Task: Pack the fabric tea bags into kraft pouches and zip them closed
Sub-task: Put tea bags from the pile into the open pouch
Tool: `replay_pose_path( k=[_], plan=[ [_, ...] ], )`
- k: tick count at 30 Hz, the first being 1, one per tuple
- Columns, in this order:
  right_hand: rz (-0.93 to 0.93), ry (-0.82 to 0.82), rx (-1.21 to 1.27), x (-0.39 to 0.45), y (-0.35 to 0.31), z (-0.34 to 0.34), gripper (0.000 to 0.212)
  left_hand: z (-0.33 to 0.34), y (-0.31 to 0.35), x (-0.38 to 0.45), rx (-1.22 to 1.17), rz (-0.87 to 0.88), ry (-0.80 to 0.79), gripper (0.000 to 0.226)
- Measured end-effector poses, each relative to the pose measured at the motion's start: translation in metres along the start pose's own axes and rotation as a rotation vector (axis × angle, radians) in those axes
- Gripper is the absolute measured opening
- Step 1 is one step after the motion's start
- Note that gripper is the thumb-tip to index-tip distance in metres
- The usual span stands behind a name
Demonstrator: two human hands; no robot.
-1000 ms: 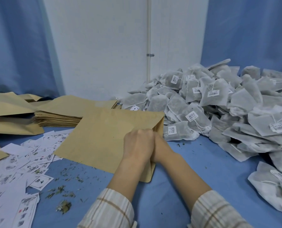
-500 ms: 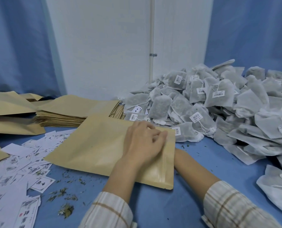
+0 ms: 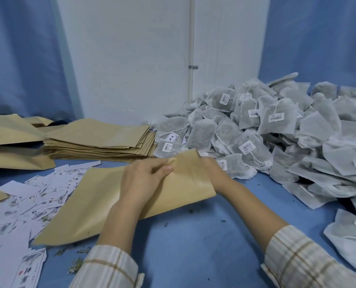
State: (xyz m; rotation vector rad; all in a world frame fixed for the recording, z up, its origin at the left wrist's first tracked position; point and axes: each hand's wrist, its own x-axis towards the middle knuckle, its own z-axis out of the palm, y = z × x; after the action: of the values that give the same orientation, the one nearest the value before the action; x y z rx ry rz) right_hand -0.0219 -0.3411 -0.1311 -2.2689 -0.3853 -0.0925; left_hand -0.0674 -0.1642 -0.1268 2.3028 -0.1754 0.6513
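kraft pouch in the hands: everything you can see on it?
The kraft pouch is flat, tan, paper-like and unprinted. It lies slanted on the blue table, one corner over the paper cards. Its far end is lifted. The left hand pinches that edge, and the right hand grips it from beside. Contents cannot be seen.

Barcode tags on tea bags, paper slips: print illegible.

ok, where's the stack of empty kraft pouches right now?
Head view, left of centre at the back: the stack of kraft pouches lies on the blue table, its right end against the tea bag pile.
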Motion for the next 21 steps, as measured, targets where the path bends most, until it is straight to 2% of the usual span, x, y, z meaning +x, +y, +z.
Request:
replay_pose_path(
  k=[2,3,5,6,8,9,11,13,15,17,21],
  plan=[
    [-0.111,0.264,-0.018,-0.008,0.014,-0.010,0.023,-0.001,-0.010,0.000,-0.046,-0.079,0.044,0.022],
    [-0.101,0.391,-0.084,-0.013,0.026,-0.016,0.022,-0.001,-0.012,0.001,-0.069,-0.083,0.071,0.020],
    [0.068,0.525,-0.369,-0.021,0.048,-0.029,0.032,0.002,-0.011,0.001,-0.064,-0.020,0.108,0.016],
    [0.190,0.516,-0.454,-0.022,0.056,-0.034,0.040,0.005,-0.011,0.002,-0.048,0.016,0.117,0.015],
    [0.367,0.457,-0.451,-0.023,0.066,-0.038,0.057,0.008,-0.011,0.003,-0.031,0.058,0.116,0.014],
    [0.395,0.436,-0.422,-0.023,0.069,-0.038,0.063,0.010,-0.012,0.003,-0.021,0.070,0.112,0.014],
    [0.324,0.475,-0.401,-0.023,0.073,-0.037,0.067,0.013,-0.015,0.003,0.016,0.098,0.097,0.016],
    [0.218,0.603,-0.186,-0.024,0.073,-0.037,0.067,0.015,-0.018,0.001,0.040,0.108,0.086,0.018],
    [0.196,0.689,0.160,-0.027,0.068,-0.035,0.068,0.017,-0.019,0.001,0.046,0.102,0.079,0.019],
    [0.230,0.709,0.360,-0.029,0.065,-0.035,0.063,0.018,-0.020,0.001,0.052,0.089,0.066,0.021],
    [0.227,0.656,0.575,-0.031,0.061,-0.033,0.037,0.019,-0.020,0.000,0.066,0.063,0.091,0.025]
  ],
)
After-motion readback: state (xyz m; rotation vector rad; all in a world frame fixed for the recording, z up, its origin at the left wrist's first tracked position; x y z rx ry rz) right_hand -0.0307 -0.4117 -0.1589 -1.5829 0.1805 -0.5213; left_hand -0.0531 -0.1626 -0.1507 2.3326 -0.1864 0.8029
